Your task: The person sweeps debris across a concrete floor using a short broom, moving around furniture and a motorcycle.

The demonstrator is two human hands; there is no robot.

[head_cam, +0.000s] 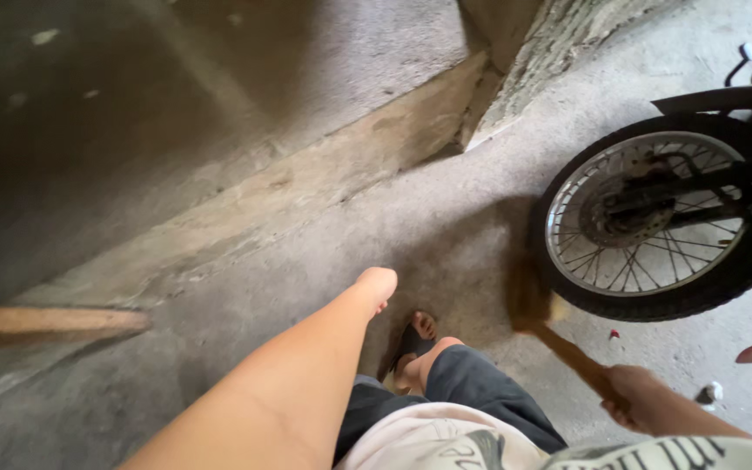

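- Right hand (633,396): closed round the wooden handle of a broom (540,306).
- Broom head: blurred, on the concrete floor (446,226) just beside the motorcycle wheel (654,218).
- Left hand (378,284): fingers curled, holding nothing.
- Progress: small scraps (708,393) lie unswept near the wheel.

Rough matt concrete floor (446,218); broom handle (578,359) probably wood; wheel (654,218) shiny metal spokes, matt rubber tyre.

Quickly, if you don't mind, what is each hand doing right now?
Left hand: curled shut, holding nothing visible.
Right hand: closed on the brown wooden broom handle.
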